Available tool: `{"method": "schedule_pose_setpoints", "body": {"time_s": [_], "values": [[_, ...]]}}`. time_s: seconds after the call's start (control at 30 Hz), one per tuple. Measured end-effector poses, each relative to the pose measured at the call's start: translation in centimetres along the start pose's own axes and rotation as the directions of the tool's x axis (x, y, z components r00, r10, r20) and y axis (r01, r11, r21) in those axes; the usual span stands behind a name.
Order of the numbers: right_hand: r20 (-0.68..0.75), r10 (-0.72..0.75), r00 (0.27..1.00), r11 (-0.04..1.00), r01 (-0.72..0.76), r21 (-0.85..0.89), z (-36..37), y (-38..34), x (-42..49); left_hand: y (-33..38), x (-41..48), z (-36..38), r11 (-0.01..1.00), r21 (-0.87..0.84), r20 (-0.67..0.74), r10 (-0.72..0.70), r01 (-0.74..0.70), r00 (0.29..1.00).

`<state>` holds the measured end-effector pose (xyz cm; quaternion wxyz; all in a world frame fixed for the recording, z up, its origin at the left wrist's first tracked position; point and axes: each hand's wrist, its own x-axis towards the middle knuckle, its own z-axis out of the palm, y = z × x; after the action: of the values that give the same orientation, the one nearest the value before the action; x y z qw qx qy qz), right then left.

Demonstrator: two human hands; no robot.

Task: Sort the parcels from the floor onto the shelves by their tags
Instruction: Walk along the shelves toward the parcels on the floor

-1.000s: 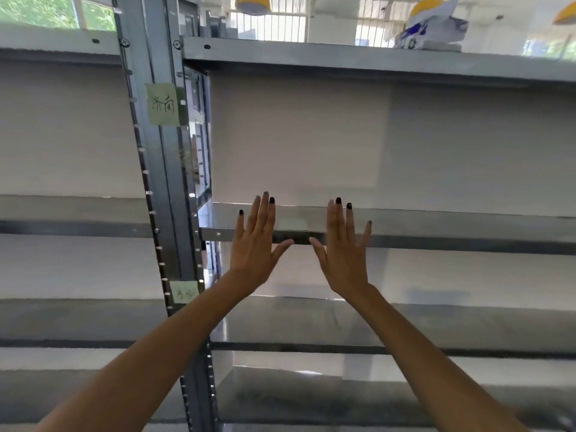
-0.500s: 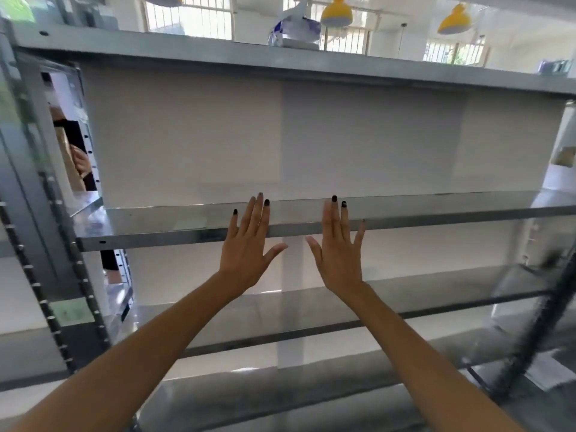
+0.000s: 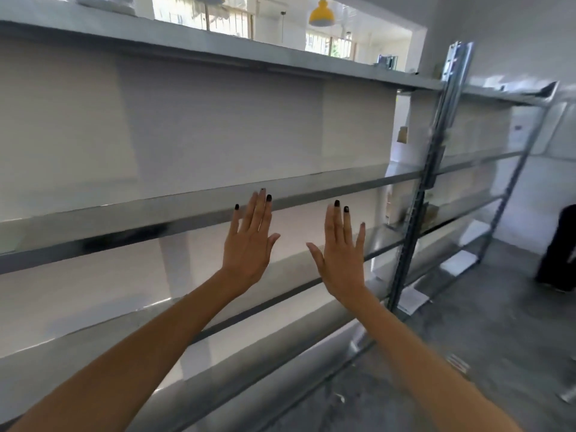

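Both my arms stretch forward in front of a long grey metal shelf unit (image 3: 156, 210). My left hand (image 3: 249, 241) is held up flat with straight fingers and holds nothing. My right hand (image 3: 341, 251) is beside it, a palm's width apart, also flat with nothing in it. Neither hand touches the shelves. The shelf boards in front of me carry no parcels. A few small brown and white parcels (image 3: 431, 213) lie on the shelves farther right, past the upright post (image 3: 436, 157). A white parcel (image 3: 413, 299) lies low by the foot of that post.
Grey concrete floor (image 3: 467, 322) spreads to the right. A person in dark clothes (image 3: 561, 251) stands at the far right edge. White flat items (image 3: 458, 260) sit on the lowest shelf of the farther bay. Yellow lamps (image 3: 322, 14) hang beyond the top shelf.
My view has swung to the right along the shelves; the tagged left post has left the frame and the right post and floor have come in. My hands keep the same flat pose.
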<state>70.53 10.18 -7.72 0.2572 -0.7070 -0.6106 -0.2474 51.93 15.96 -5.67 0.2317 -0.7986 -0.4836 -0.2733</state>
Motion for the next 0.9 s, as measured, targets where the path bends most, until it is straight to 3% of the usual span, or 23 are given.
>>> {"method": "schedule_pose_setpoints", "body": {"time_s": [0.23, 0.53, 0.9], "values": [[-0.014, 0.192, 0.981, 0.968, -0.192, -0.162, -1.7, 9.9, -1.5, 10.4, 4.9, 2.7, 0.974, -0.143, -0.042, 0.173, -0.177, 0.984], [-0.024, 0.398, 0.917, 0.852, -0.379, -0.361, -4.9, 21.3, -2.1, 19.3, 9.3, 6.0, 0.875, -0.307, -0.063, 0.374, -0.375, 0.925], [-0.068, 0.563, 0.824, 0.716, -0.527, -0.458, -5.5, 27.5, -5.4, 26.9, 12.6, 10.6, 0.689, -0.538, -0.059, 0.544, -0.486, 0.837]]}}
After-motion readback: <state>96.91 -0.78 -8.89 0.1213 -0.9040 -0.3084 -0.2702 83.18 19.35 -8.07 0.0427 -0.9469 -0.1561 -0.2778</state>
